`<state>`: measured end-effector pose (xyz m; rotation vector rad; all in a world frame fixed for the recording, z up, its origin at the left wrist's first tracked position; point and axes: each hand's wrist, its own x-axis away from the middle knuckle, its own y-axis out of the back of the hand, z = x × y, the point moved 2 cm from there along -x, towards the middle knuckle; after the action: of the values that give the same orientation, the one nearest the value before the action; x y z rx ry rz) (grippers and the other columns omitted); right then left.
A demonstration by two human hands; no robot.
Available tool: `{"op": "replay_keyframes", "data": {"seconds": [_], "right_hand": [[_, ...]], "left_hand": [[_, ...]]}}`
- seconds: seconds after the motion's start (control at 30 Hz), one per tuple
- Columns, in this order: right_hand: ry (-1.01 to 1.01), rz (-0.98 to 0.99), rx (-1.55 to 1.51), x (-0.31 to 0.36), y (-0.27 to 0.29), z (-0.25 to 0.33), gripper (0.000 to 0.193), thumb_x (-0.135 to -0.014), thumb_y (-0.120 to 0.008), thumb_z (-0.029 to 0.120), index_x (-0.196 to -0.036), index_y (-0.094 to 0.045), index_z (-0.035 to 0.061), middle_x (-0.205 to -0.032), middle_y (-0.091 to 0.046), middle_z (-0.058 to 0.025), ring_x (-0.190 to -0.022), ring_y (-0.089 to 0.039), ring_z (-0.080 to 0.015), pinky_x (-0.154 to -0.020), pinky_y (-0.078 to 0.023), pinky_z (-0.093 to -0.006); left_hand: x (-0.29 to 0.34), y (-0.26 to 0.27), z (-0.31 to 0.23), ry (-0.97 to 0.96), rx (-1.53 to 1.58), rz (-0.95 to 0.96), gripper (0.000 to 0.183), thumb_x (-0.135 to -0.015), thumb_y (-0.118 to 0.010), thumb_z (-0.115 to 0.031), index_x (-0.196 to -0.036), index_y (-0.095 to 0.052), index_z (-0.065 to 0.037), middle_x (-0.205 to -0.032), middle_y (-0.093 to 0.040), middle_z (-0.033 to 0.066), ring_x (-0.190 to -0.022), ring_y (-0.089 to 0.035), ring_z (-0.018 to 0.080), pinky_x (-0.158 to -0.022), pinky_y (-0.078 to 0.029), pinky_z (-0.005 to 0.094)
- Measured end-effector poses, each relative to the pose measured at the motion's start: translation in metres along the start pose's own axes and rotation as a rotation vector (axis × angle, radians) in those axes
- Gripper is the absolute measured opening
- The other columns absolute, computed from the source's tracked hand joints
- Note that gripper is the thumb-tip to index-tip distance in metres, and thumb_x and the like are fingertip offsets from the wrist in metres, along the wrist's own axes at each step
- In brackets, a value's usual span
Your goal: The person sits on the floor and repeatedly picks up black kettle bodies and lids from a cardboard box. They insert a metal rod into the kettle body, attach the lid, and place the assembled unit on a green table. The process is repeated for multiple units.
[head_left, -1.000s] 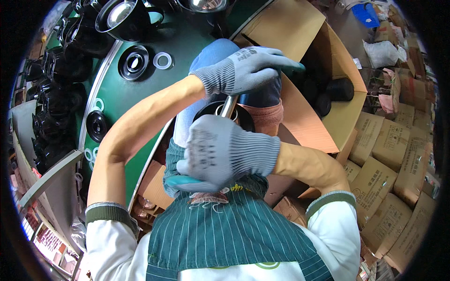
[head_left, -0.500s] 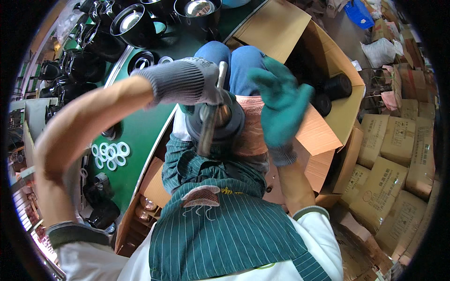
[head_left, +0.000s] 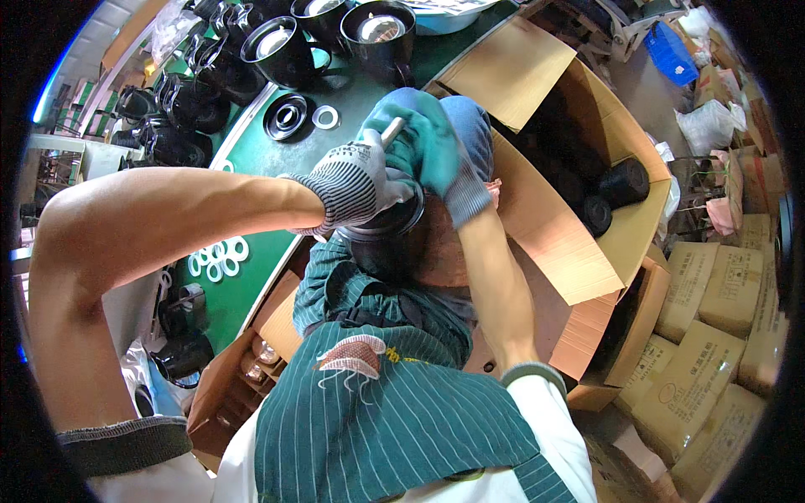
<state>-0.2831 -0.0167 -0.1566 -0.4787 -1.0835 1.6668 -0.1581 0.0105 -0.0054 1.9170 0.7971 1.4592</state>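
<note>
In my lap a black cylindrical vessel (head_left: 381, 239) with a rimmed end sits over a pinkish cloth (head_left: 444, 251). My left hand (head_left: 356, 172), in a grey glove with a ribbed cuff, is closed around a metal bar (head_left: 392, 132) at that rimmed end. Only the bar's upper tip shows; the rest is hidden by the gloves. My right hand (head_left: 432, 151), in a teal glove, lies right against the bar and the left hand. Motion smears it, and I cannot tell how its fingers are closed.
On the green table (head_left: 289, 168) at left are black pots (head_left: 285, 54), a black ring-shaped part (head_left: 286, 116), a white ring (head_left: 326, 117) and several more white rings (head_left: 220, 258). An open carton (head_left: 579, 251) holding black parts stands at right, with stacked cartons (head_left: 688, 369) beyond.
My right hand has swung left from beside the vessel onto the bar and my left hand. The bar has turned, its lower length now hidden. The view has shifted slightly.
</note>
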Motion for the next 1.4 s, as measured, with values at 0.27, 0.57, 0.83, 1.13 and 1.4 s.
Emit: {"op": "replay_keyframes", "data": {"seconds": [0.27, 0.57, 0.83, 1.13, 1.4], "right_hand": [[0.427, -0.176, 0.881, 0.018, -0.011, -0.007, 0.038, -0.104, -0.058, 0.033, -0.126, -0.065, 0.0023, -0.101, -0.072, -0.009, -0.089, -0.066, -0.0195, -0.086, -0.052, -0.0357], [0.69, -0.186, 0.765, 0.116, -0.05, -0.039, 0.059, -0.101, -0.06, 0.009, -0.155, -0.039, -0.0007, -0.144, -0.048, -0.0187, -0.125, -0.053, -0.0318, -0.121, -0.031, -0.0483], [0.39, -0.175, 1.033, 0.131, -0.052, -0.02, 0.103, -0.084, -0.085, 0.039, -0.162, -0.027, 0.0052, -0.15, -0.048, -0.0172, -0.137, -0.048, -0.0295, -0.115, -0.039, -0.0406], [0.478, -0.117, 1.52, 0.122, -0.108, -0.006, 0.085, -0.056, -0.101, 0.027, -0.13, -0.066, 0.0028, -0.147, -0.054, -0.0235, -0.134, -0.054, -0.0387, -0.114, -0.043, -0.046], [0.601, -0.388, 0.809, 0.08, -0.141, 0.04, 0.079, -0.094, -0.069, 0.054, -0.149, -0.049, 0.0007, -0.151, -0.053, -0.0172, -0.134, -0.054, -0.0308, -0.115, -0.043, -0.0449]], "left_hand": [[0.031, 0.003, 0.016, -0.274, -0.031, -0.074, 0.071, -0.084, -0.081, -0.043, -0.122, -0.045, 0.004, -0.101, -0.068, 0.0281, -0.094, -0.07, 0.0442, -0.081, -0.057, 0.0478], [-0.018, 0.006, 0.076, -1.117, -0.398, -0.172, 0.07, -0.084, -0.078, -0.049, -0.131, -0.048, -0.007, -0.092, -0.062, 0.0126, -0.077, -0.071, 0.0317, -0.06, -0.058, 0.0404], [-0.013, -0.005, 0.135, -0.717, 0.36, -0.853, 0.064, -0.083, -0.082, -0.031, -0.134, -0.054, -0.002, -0.108, -0.074, 0.0164, -0.089, -0.075, 0.026, -0.082, -0.059, 0.0385], [-0.053, -0.099, 0.289, 0.21, 0.099, -0.775, 0.063, -0.088, -0.072, -0.05, -0.131, -0.052, -0.009, -0.116, -0.062, 0.0183, -0.092, -0.069, 0.0371, -0.076, -0.057, 0.0494], [0.039, -0.063, 0.264, -0.444, 0.076, -1.225, 0.09, -0.082, -0.076, -0.05, -0.15, -0.041, -0.002, -0.15, -0.044, 0.0303, -0.137, -0.046, 0.0474, -0.113, -0.04, 0.0568]]}}
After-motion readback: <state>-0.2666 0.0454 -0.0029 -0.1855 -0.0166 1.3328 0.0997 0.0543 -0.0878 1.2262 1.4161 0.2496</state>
